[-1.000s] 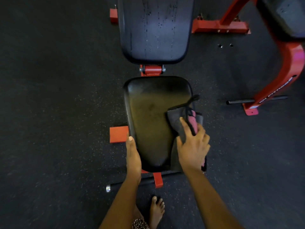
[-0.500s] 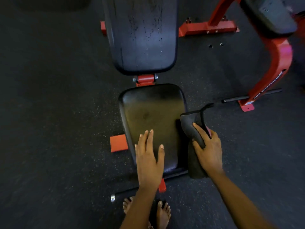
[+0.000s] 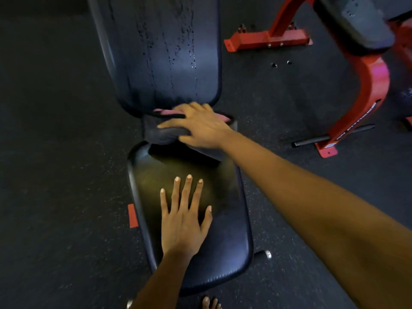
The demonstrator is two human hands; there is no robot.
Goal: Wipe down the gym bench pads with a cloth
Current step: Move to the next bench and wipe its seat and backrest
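Note:
The black seat pad (image 3: pixel 225 248) lies in front of me, and the black back pad (image 3: pixel 165 52) stands beyond it, streaked with wet droplets. My left hand (image 3: pixel 181 221) rests flat on the seat pad with fingers straight and spread. My right hand (image 3: pixel 200 126) reaches forward to the gap between the two pads and presses a dark grey and pink cloth (image 3: pixel 160 133) against the lower edge of the back pad. Its fingers lie over the cloth; the cloth hangs down over the top of the seat pad.
A red machine frame (image 3: pixel 370 85) with a black pad (image 3: pixel 356 21) stands at the right, with its red foot (image 3: pixel 267 40) and a black bar (image 3: pixel 312 140) on the dark rubber floor. The bench's red foot (image 3: pixel 132 216) shows at the left. My bare toes (image 3: pixel 210 303) are below the seat.
My right hand has carried the cloth from the seat pad's right edge up to the bottom of the back pad. My left hand has moved further up the seat pad. The view has moved closer.

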